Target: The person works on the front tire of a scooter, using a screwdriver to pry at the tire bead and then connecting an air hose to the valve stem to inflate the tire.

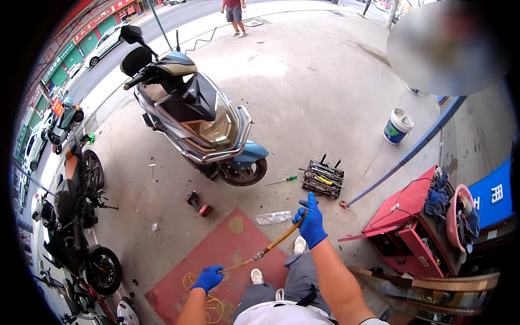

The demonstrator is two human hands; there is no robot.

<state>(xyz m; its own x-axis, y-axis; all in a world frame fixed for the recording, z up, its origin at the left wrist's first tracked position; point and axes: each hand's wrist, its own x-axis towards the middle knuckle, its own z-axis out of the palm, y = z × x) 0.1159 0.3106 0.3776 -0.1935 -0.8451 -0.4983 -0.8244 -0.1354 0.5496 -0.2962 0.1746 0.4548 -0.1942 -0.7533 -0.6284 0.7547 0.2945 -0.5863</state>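
Note:
Blue gloves cover both of my hands. A yellow air hose with a metal coupling runs between them in front of my body. My left hand, lower and to the left, is closed around the thinner length of the hose. Higher up on the right, my right hand wraps the thicker, darker yellow end. Loose yellow coils of hose lie on the red mat below my left hand.
Ahead stands a blue and grey scooter. A cordless power tool, a green-handled screwdriver, a toolbox and a plastic bag lie on the floor. Motorcycles line the left; a red cabinet and slanting blue pole stand right.

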